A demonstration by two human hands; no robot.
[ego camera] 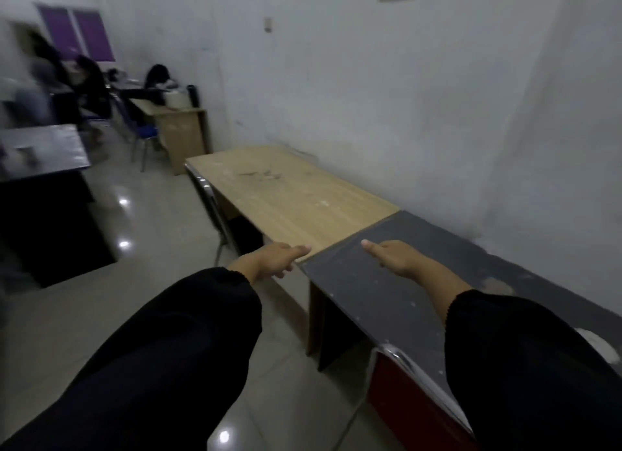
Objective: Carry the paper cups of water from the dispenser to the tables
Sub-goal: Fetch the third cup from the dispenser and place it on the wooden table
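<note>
No paper cup to be made out anywhere, on the tabletops or in either hand. Left hand [269, 257] empty, thumb out, fingers loosely curled, over the near front edge of the light wood table [289, 194]. Right hand [393, 257] empty too, thumb out, fingers loose, above the dark grey table [387, 295] that butts against the wood table's near end. Both arms in black sleeves [161, 359]. Wood tabletop bare but for scuffs, pushed up to the white wall [370, 97]. Chrome chair frame [212, 198] tucked at its front edge. Open tiled floor [161, 221] left of the wood table; black desk [43, 188] further left; another small desk [181, 130] beyond its far end, with blurred seated people [84, 83].
</note>
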